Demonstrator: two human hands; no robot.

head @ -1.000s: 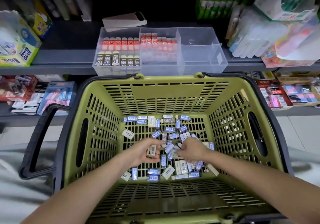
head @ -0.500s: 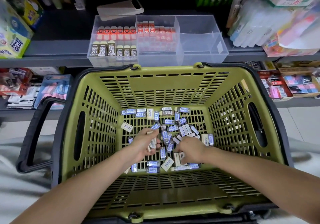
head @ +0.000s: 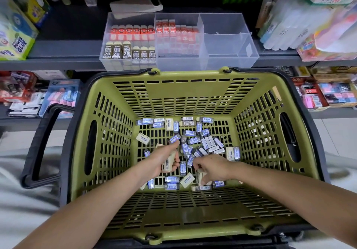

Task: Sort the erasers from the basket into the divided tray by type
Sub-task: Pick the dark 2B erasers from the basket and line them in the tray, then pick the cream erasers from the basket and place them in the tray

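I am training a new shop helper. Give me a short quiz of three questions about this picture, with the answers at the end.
1. True or false: the left hand holds a cream eraser with a barcode, down inside the basket.
2. Which part of the divided tray holds no erasers?
A. the left part
B. the middle part
C. the right part
3. Fill in the gap: the brown-sleeved erasers at the front of the tray's left part carry the mark ____.

Key: 1 true; 2 C; 3 2B.
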